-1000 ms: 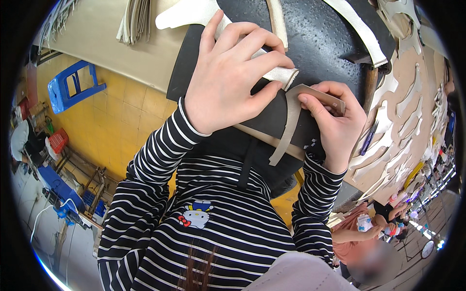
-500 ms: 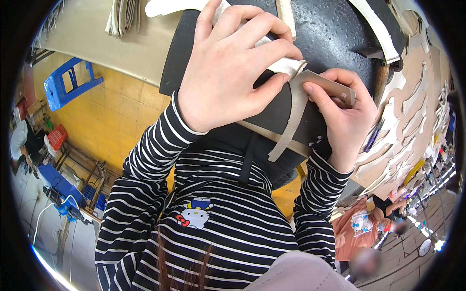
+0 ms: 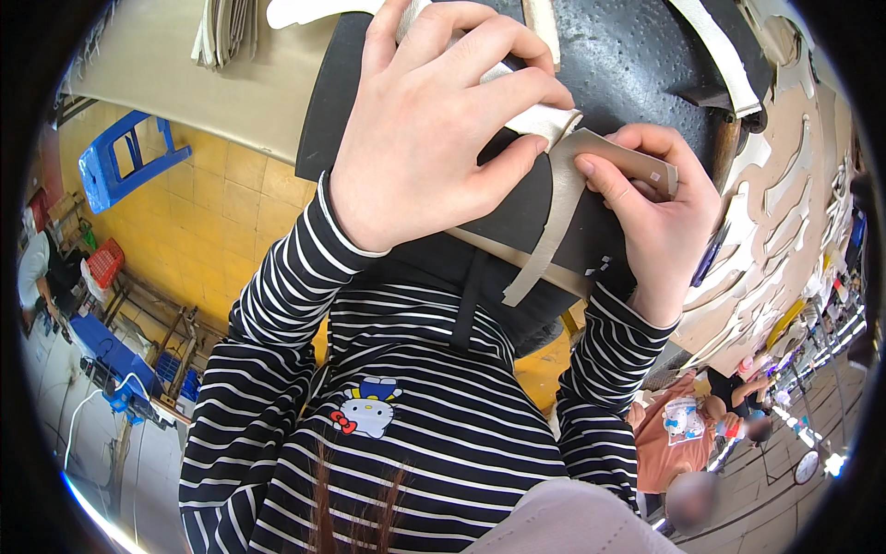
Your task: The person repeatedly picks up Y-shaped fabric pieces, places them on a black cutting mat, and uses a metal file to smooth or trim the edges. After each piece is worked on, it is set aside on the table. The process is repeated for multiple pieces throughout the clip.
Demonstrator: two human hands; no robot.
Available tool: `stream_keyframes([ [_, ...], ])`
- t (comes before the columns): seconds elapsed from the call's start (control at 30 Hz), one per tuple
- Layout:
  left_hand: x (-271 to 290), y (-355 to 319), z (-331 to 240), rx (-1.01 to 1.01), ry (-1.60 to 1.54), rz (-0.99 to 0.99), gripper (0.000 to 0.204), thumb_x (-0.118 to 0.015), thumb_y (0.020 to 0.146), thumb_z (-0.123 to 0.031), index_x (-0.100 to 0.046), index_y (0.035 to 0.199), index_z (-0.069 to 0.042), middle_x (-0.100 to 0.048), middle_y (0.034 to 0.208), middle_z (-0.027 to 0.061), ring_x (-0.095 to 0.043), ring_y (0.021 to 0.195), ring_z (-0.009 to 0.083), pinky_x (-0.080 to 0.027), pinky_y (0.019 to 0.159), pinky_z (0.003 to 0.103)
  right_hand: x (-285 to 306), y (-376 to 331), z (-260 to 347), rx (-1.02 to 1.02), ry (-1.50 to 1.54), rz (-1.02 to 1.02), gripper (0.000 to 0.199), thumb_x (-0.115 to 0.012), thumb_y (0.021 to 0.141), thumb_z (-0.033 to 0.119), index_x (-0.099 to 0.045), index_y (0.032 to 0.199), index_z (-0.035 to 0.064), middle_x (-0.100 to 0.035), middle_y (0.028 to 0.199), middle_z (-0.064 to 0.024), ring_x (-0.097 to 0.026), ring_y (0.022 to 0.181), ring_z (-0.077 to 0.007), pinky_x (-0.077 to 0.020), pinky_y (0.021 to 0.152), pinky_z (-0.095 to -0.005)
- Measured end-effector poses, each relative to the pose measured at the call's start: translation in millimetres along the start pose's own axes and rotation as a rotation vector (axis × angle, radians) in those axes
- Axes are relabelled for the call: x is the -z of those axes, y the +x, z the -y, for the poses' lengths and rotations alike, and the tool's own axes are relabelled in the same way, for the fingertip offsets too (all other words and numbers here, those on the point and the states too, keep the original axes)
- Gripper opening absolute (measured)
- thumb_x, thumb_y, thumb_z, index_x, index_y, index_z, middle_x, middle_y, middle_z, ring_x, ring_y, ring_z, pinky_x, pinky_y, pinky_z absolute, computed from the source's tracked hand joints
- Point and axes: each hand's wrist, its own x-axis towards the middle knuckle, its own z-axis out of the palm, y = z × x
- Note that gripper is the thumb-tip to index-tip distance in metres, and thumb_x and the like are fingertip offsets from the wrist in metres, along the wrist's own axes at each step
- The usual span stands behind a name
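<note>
My left hand (image 3: 434, 138) lies across the dark work surface (image 3: 503, 217), its fingers bent over an off-white, curved leather-like piece (image 3: 546, 122). The thumb tip rests near this piece's end, beside the strip. Between thumb and fingers, my right hand (image 3: 660, 208) pinches a thin taupe leather-like strip (image 3: 546, 235). The strip bends at the end of the off-white piece, and its long tail hangs toward my body. A small white square shows on the part in my right hand. Whether the strip and the off-white piece are joined is hidden.
A dark, pitted metal-like surface (image 3: 614, 69) lies beyond my hands, with another off-white curved piece (image 3: 720, 55) at its right. A purple pen (image 3: 709, 257) and several cut pieces (image 3: 784, 198) are on the right. A blue plastic stool (image 3: 115, 166) stands left; people sit at lower right.
Both hands keep their hold on the pieces and have barely moved. The view has shifted slightly, and my right wrist sits a little farther right.
</note>
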Motion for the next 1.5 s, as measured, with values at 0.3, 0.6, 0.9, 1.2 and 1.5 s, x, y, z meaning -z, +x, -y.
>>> stream_keyframes([
  [0.3,-3,1,5,-0.094,0.029,-0.067,0.022,-0.074,0.08,-0.021,-0.073,0.101,-0.019,-0.061,0.109,0.0008,-0.052,0.113,0.0263,-0.031,0.104,0.051,0,2,5,-0.018,-0.015,0.016,0.019,-0.081,0.082,0.003,-0.069,0.098,0.0011,-0.07,0.086,0.0023,-0.061,0.075,-0.0012,-0.048,0.062,-0.0157],
  [0.6,0,2,2,-0.069,0.015,-0.068,0.023,-0.075,0.079,-0.021,-0.073,0.102,-0.019,-0.061,0.108,0.0006,-0.052,0.112,0.0264,-0.03,0.105,0.053,1,2,11,-0.033,-0.067,0.057,0.024,-0.08,0.083,0.0,-0.066,0.102,-0.002,-0.069,0.09,-0.0021,-0.064,0.079,-0.0055,-0.0522,0.07,-0.0167],
  [0.9,-6,-16,-11,0.051,0.234,-0.057,0.028,-0.079,0.077,-0.018,-0.077,0.104,-0.022,-0.065,0.122,-0.0042,-0.053,0.127,0.023,-0.014,0.119,0.057,1,1,9,0.019,-0.099,0.045,0.022,-0.08,0.083,0.0,-0.067,0.101,-0.0007,-0.068,0.09,0.0,-0.063,0.08,-0.0042,-0.0512,0.069,-0.017],
  [1.2,-13,-22,-18,0.216,0.122,-0.14,0.029,-0.08,0.076,-0.02,-0.077,0.105,-0.022,-0.057,0.136,0.0012,-0.04,0.138,0.0299,-0.013,0.119,0.057,0,1,12,0.018,-0.13,0.032,0.02,-0.08,0.082,0.001,-0.068,0.099,0.0004,-0.069,0.087,0.0013,-0.062,0.078,-0.0031,-0.0486,0.065,-0.0164],
  [1.5,-10,-18,-20,0.257,0.105,-0.143,0.028,-0.08,0.075,-0.02,-0.076,0.103,-0.022,-0.055,0.138,0.0028,-0.037,0.139,0.0324,-0.013,0.119,0.058,-1,2,8,0.096,-0.124,0.023,0.02,-0.08,0.081,-0.002,-0.067,0.097,-0.0015,-0.067,0.09,-0.0012,-0.064,0.079,-0.0062,-0.0506,0.067,-0.0177],
])
